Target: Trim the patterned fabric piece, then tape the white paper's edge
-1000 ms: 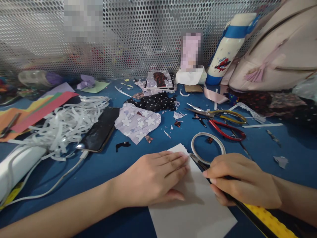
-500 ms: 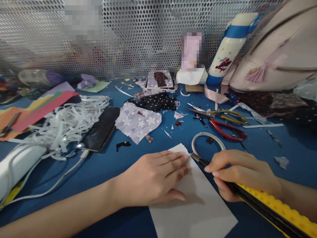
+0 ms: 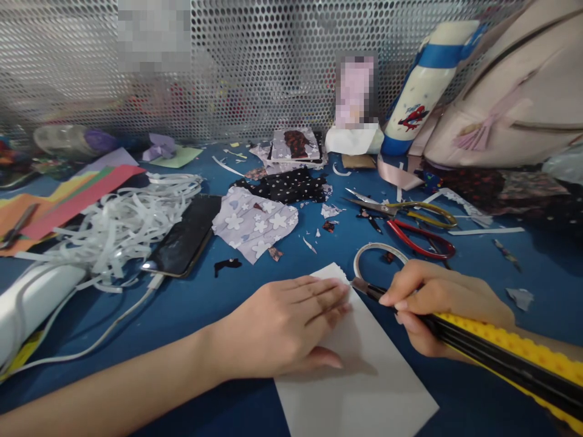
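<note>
A white sheet of paper (image 3: 364,388) lies on the blue table, slanting toward the front edge. My left hand (image 3: 300,328) rests flat on its upper part, fingers stretched out and thumb apart. In my right hand (image 3: 441,303) is a yellow-and-black utility knife (image 3: 505,358), pinched near its front end like a pen. Its metal tip (image 3: 359,285) is at the paper's right edge, close to my left fingertips; whether it touches the paper I cannot tell. Just beyond the tip lies a thin whitish ring (image 3: 357,258), partly hidden by my right hand.
Scissors (image 3: 392,209) lie beyond my right hand. Patterned fabric pieces (image 3: 255,221) and small scraps are scattered mid-table. A phone (image 3: 186,240) on a cable and shredded white strips (image 3: 122,224) lie left. A bottle (image 3: 423,91) and bag (image 3: 510,127) stand by the perforated metal screen (image 3: 255,67).
My right hand has shifted slightly up and away with the knife, whose back end has swung a little. My left hand and the paper stay almost in place.
</note>
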The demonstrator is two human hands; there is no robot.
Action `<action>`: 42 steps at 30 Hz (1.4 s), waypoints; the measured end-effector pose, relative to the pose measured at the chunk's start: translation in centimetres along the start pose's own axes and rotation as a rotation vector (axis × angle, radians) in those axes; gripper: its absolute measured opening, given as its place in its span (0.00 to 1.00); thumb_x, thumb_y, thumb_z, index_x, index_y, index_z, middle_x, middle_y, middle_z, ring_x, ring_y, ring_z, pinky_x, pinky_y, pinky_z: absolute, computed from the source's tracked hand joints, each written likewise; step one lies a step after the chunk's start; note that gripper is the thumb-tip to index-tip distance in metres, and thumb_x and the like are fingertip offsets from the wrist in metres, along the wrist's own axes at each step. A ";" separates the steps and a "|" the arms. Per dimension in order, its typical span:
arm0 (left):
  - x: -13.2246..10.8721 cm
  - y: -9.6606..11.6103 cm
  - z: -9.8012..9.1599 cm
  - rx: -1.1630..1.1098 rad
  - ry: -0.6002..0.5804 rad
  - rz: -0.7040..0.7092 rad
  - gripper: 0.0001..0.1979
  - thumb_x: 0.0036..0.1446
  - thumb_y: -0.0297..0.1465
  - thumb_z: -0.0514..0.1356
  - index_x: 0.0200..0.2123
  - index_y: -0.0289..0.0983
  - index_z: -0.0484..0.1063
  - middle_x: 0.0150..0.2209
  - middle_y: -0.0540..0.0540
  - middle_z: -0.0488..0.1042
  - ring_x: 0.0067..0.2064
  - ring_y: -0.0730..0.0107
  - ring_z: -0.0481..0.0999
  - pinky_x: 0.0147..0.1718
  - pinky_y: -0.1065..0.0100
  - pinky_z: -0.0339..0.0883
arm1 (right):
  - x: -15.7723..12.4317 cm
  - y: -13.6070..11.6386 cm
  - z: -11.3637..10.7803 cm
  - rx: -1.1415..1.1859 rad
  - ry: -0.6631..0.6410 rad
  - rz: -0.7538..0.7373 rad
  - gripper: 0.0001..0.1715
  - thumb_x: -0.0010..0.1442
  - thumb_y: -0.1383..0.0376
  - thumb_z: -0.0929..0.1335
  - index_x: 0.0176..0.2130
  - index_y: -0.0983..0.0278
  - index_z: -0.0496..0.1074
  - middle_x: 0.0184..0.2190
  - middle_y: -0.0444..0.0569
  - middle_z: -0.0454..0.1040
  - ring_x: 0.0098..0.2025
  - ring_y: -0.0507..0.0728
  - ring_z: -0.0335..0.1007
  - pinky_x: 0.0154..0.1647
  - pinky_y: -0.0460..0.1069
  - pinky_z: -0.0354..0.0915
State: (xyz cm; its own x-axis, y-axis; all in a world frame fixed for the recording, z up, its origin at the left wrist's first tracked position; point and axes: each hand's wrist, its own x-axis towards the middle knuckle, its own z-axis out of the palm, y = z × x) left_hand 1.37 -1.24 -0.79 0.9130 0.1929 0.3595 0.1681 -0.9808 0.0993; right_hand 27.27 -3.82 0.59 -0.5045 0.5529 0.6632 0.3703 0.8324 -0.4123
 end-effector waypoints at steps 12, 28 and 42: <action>0.0 0.0 0.1 -0.013 0.008 0.009 0.28 0.72 0.44 0.48 0.54 0.24 0.74 0.58 0.34 0.74 0.61 0.54 0.73 0.62 0.57 0.68 | -0.5 -0.3 0.1 -0.036 -0.024 0.002 0.13 0.55 0.78 0.68 0.33 0.62 0.65 0.30 0.47 0.75 0.27 0.50 0.73 0.25 0.42 0.69; 0.1 0.0 0.0 0.014 0.005 0.018 0.28 0.72 0.43 0.49 0.54 0.23 0.74 0.57 0.33 0.75 0.61 0.53 0.74 0.62 0.57 0.69 | -1.1 -0.3 0.6 -0.117 -0.189 -0.146 0.12 0.62 0.78 0.63 0.32 0.63 0.64 0.27 0.42 0.70 0.26 0.47 0.67 0.27 0.43 0.63; 0.2 0.1 -0.2 0.047 0.026 0.035 0.27 0.72 0.43 0.49 0.51 0.25 0.76 0.56 0.35 0.76 0.60 0.54 0.75 0.60 0.58 0.70 | -1.5 -0.3 0.7 -0.132 -0.108 -0.100 0.13 0.58 0.78 0.65 0.31 0.62 0.63 0.29 0.44 0.71 0.29 0.48 0.69 0.27 0.43 0.65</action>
State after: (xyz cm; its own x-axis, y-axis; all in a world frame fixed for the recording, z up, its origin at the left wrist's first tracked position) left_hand 1.54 -1.31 -0.54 0.9087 0.1589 0.3861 0.1543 -0.9871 0.0431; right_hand 27.36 -4.85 -0.72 -0.6221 0.4748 0.6225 0.4096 0.8750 -0.2581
